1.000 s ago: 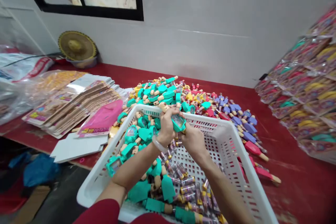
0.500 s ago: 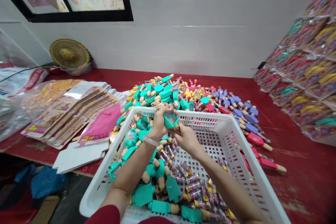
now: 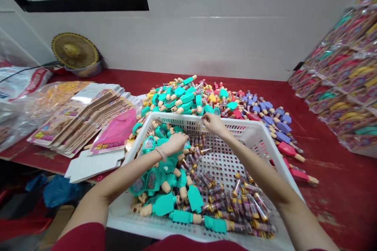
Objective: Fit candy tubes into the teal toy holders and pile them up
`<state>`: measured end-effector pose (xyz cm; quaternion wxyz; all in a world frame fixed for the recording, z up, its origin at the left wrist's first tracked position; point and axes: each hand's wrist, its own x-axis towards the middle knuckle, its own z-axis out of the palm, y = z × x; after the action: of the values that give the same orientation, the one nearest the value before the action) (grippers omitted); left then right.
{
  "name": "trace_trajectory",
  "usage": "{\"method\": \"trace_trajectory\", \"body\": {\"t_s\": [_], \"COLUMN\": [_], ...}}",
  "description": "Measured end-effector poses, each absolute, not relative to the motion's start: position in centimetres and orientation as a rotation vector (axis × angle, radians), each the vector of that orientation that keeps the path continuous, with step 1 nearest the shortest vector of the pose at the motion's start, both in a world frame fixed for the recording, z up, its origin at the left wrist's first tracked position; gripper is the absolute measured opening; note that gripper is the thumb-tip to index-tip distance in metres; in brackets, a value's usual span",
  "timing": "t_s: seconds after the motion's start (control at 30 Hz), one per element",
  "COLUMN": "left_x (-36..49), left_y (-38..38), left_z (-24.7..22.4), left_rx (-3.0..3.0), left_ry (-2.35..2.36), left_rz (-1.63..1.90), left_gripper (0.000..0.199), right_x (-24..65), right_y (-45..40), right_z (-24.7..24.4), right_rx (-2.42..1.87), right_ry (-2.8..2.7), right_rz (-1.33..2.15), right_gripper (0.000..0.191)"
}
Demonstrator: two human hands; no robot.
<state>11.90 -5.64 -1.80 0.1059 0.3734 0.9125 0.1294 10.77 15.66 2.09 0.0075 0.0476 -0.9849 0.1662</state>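
My left hand (image 3: pixel 176 144) is inside the white basket (image 3: pixel 266 147), palm down, its fingers curled over a teal plastic toy (image 3: pixel 186 145) that they partly hide. Around it lie many teal toys (image 3: pixel 165 204) with beige stick-like ends. My right hand (image 3: pixel 214 124) hovers by the basket's far rim, fingers bent together, and nothing shows in them. Small clear tubes with yellow ends (image 3: pixel 216 197) lie along the basket's middle and near right. Just beyond the rim, one teal toy (image 3: pixel 223 93) rests on the mixed heap.
The heap continues right with purple toys (image 3: pixel 283 126) and red toys (image 3: pixel 287 149) on the red table (image 3: pixel 335 188). Printed cards (image 3: pixel 79 121) and a pink sheet (image 3: pixel 116 131) lie left. Bagged packs (image 3: pixel 347 90) are stacked right; a straw hat (image 3: pixel 75 50) leans on the wall.
The teal toy that both hands held has left them; another teal piece now shows on the heap. My left hand has dropped into the basket, and the right has moved up towards the far rim.
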Motion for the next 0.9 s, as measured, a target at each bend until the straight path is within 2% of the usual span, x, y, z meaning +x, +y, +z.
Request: {"method": "trace_trajectory", "body": {"t_s": [0.07,0.2,0.3,0.43,0.53,0.63,0.73,0.9], "left_x": [12.3,13.1,13.6,13.8,14.3,15.0,15.1,15.4], "left_y": [-4.7,-2.8,-2.6,-4.7,-6.7,-8.1,-8.8,-8.7], "left_z": [-3.9,-5.7,-4.6,-1.3,0.2,0.3,-0.1,-0.2], "left_rx": [1.127,1.114,1.029,0.709,0.406,0.205,0.100,0.101], "left_ry": [2.627,2.526,2.477,2.386,2.216,1.973,1.775,1.543], "left_rz": [0.438,0.710,1.015,1.439,1.631,1.695,1.709,1.571], "left_gripper": [0.021,0.030,0.024,0.038,0.046,0.050,0.048,0.048], "right_x": [12.7,16.2,18.1,19.5,20.2,20.5,20.5,22.5], "right_y": [14.4,14.0,15.7,18.2,18.6,17.6,16.9,17.8], "right_z": [-0.6,-5.3,-6.3,-5.5,-6.0,-7.5,-8.2,-5.1], "right_rx": [0.272,0.328,0.366,0.369,0.230,0.096,0.138,0.271], "right_ry": [-3.251,-3.461,-3.483,-3.454,-3.462,-3.482,-3.461,-3.382], "right_rz": [0.456,0.233,0.125,0.119,0.119,0.162,0.300,0.584], "right_gripper": [0.018,0.027,0.026,0.020,0.029,0.037,0.024,0.028]}}
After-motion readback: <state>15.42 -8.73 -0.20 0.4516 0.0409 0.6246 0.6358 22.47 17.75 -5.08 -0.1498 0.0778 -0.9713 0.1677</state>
